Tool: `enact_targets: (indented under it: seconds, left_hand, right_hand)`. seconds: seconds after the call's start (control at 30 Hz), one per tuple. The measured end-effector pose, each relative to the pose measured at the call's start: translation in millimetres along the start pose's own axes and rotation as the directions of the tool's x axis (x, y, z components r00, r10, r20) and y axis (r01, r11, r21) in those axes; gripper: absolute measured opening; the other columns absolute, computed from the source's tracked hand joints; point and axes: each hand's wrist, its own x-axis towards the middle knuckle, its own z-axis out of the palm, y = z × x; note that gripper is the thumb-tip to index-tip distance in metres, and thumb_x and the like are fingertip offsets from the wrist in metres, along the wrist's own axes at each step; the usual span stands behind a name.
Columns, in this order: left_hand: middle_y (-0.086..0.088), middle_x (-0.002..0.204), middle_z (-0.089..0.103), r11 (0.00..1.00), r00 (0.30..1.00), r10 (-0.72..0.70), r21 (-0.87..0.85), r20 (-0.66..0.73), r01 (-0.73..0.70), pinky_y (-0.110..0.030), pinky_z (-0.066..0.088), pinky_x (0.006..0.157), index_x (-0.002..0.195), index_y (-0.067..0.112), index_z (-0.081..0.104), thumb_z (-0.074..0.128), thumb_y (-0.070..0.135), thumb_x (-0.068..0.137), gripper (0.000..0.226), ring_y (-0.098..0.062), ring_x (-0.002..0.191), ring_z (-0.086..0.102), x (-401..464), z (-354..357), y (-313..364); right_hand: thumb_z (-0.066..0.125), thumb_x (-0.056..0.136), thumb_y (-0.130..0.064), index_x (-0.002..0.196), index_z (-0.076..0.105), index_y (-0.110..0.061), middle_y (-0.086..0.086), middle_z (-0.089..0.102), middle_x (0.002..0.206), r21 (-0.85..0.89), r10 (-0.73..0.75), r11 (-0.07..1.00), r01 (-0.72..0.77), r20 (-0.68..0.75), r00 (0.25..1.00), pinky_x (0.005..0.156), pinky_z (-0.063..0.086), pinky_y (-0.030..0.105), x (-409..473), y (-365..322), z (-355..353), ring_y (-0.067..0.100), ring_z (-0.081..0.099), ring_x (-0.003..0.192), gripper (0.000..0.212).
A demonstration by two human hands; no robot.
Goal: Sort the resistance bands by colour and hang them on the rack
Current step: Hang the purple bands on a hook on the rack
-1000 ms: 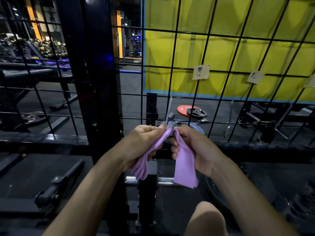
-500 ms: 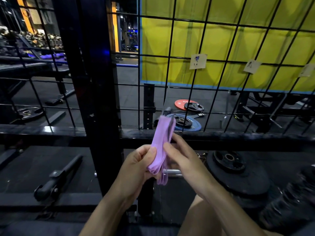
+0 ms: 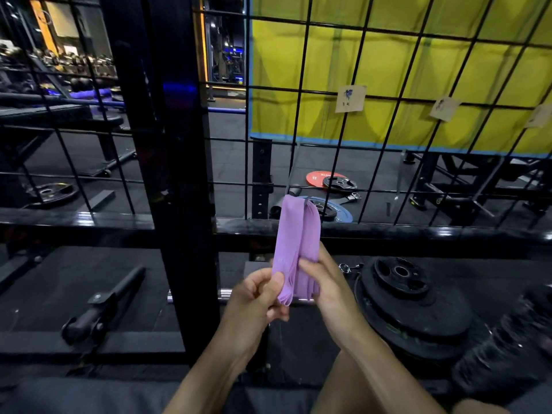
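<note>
Both hands held one bunch of flat, lilac-purple stretch-fabric resistance bands [image 3: 294, 249], stood upright in front of the black wire-grid rack [image 3: 388, 121]. The left hand [image 3: 254, 303] pinched the lower part of the bunch between thumb and fingers; the right hand [image 3: 325, 289] was closed round the same lower end from the other side. Above the grip the loops rose free, their tops level with the rack's lower grid wires. To do this step well, the loops would probably need to be kept squared and together, with one hand steadying the bottom while the other opened the top to pass over a wire or hook. No hook was clearly visible. Below the grip lay dark rubber gym flooring [image 3: 74, 279]; just right of it sat a stack of black iron weight plates [image 3: 412, 303]. Beyond the grid hung a yellow curtain [image 3: 388, 70].
</note>
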Motion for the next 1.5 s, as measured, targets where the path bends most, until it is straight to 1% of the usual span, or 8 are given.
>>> enact_targets:
  seconds: [0.17, 0.33, 0.47, 0.7, 0.83, 1.23, 1.37, 1.5]
  left_hand:
    - [-0.011, 0.072, 0.063, 0.993, 0.995, 0.077, 0.096, -0.069, -0.07, -0.031, 0.049, 0.061, 0.103, 0.005, 0.068, 0.059, 0.019, 0.1, 0.017, -0.018, 0.058, 0.052, 3.5, 6.6, -7.1]
    - [-0.005, 0.072, 0.067, 0.986, 0.992, 0.09, 0.15, -0.084, -0.077, -0.032, 0.051, 0.066, 0.108, 0.005, 0.068, 0.06, 0.024, 0.098, 0.023, -0.017, 0.064, 0.057, -0.4, -2.1, -14.1]
    - [-0.01, 0.073, 0.064, 0.994, 1.0, 0.008, 0.108, 0.017, -0.01, -0.031, 0.05, 0.069, 0.1, 0.006, 0.071, 0.068, 0.033, 0.092, 0.029, -0.018, 0.065, 0.057, 1.7, -10.0, -9.9]
    - [-0.008, 0.07, 0.06, 0.993, 0.997, -0.047, 0.11, 0.056, 0.04, -0.029, 0.046, 0.064, 0.087, 0.007, 0.067, 0.065, 0.036, 0.088, 0.03, -0.016, 0.061, 0.052, 4.9, -16.1, -10.6]
    - [-0.006, 0.07, 0.056, 0.977, 0.998, -0.017, 0.213, 0.053, 0.005, -0.03, 0.047, 0.062, 0.081, 0.011, 0.065, 0.06, 0.034, 0.096, 0.028, -0.018, 0.061, 0.05, 8.1, -20.5, -6.5]
    - [-0.002, 0.068, 0.062, 0.879, 1.0, 0.005, 0.477, 0.021, -0.014, -0.031, 0.042, 0.048, 0.107, 0.007, 0.06, 0.055, 0.025, 0.103, 0.019, -0.016, 0.056, 0.053, 5.3, -33.1, 1.9]
    - [0.001, 0.063, 0.064, 0.711, 0.987, 0.136, 0.686, 0.083, -0.156, -0.03, 0.045, 0.046, 0.09, 0.018, 0.06, 0.057, 0.021, 0.101, 0.012, -0.014, 0.05, 0.054, -2.8, -44.7, 26.9]
    - [0.012, 0.071, 0.065, 0.469, 0.863, 0.475, 0.782, 0.17, -0.412, -0.016, 0.048, 0.057, 0.086, 0.028, 0.064, 0.063, 0.021, 0.098, 0.014, -0.005, 0.059, 0.06, -5.0, -27.5, 67.3]
  right_hand:
    - [0.047, 0.099, -0.002, 0.111, 0.063, -0.017, 0.0, 0.065, 0.088, -0.057, -0.041, 0.998, 0.041, 0.003, 0.999, 0.058, 0.052, 0.018, 0.3, -3.8, 1.0, 0.003, 0.061, 0.067, 0.025]
    - [0.042, 0.1, -0.012, 0.125, 0.056, -0.026, -0.01, 0.066, 0.102, -0.375, -0.136, 0.918, 0.127, 0.002, 0.991, 0.08, 0.051, 0.027, -4.9, 4.6, -2.8, 0.01, 0.062, 0.092, 0.032]
    - [0.04, 0.097, -0.025, 0.117, 0.047, -0.024, -0.017, 0.061, 0.092, -0.508, -0.204, 0.851, 0.131, -0.089, 0.975, 0.067, 0.046, 0.029, -10.1, 16.7, -3.4, 0.009, 0.059, 0.077, 0.02]
    - [0.037, 0.108, -0.025, 0.122, 0.054, -0.03, -0.002, 0.068, 0.109, -0.444, -0.032, 0.895, 0.048, 0.042, 0.999, 0.091, 0.052, 0.037, -6.0, 28.9, -2.1, 0.015, 0.065, 0.101, 0.022]
    - [0.036, 0.109, -0.027, 0.13, 0.052, -0.033, -0.014, 0.067, 0.115, -0.498, -0.033, 0.865, 0.067, 0.077, 0.996, 0.092, 0.048, 0.02, -5.2, 27.8, -7.7, 0.001, 0.062, 0.108, 0.027]
    - [0.048, 0.101, -0.043, 0.121, 0.063, -0.048, -0.028, 0.068, 0.117, -0.58, 0.276, 0.803, -0.133, 0.164, 0.947, 0.1, 0.04, 0.023, -6.2, 5.3, -43.6, -0.012, 0.058, 0.112, 0.025]
    - [0.052, 0.096, -0.036, 0.094, 0.065, -0.034, -0.011, 0.071, 0.081, -0.79, 0.043, 0.614, 0.002, 0.036, 0.998, 0.075, 0.053, 0.034, -5.5, -24.9, -51.3, 0.004, 0.065, 0.072, 0.013]
    - [0.055, 0.097, -0.022, 0.091, 0.057, -0.027, -0.005, 0.068, 0.079, -0.688, -0.266, 0.71, 0.15, -0.066, 0.962, 0.066, 0.055, 0.038, 2.0, -44.0, -39.1, 0.014, 0.067, 0.067, 0.009]
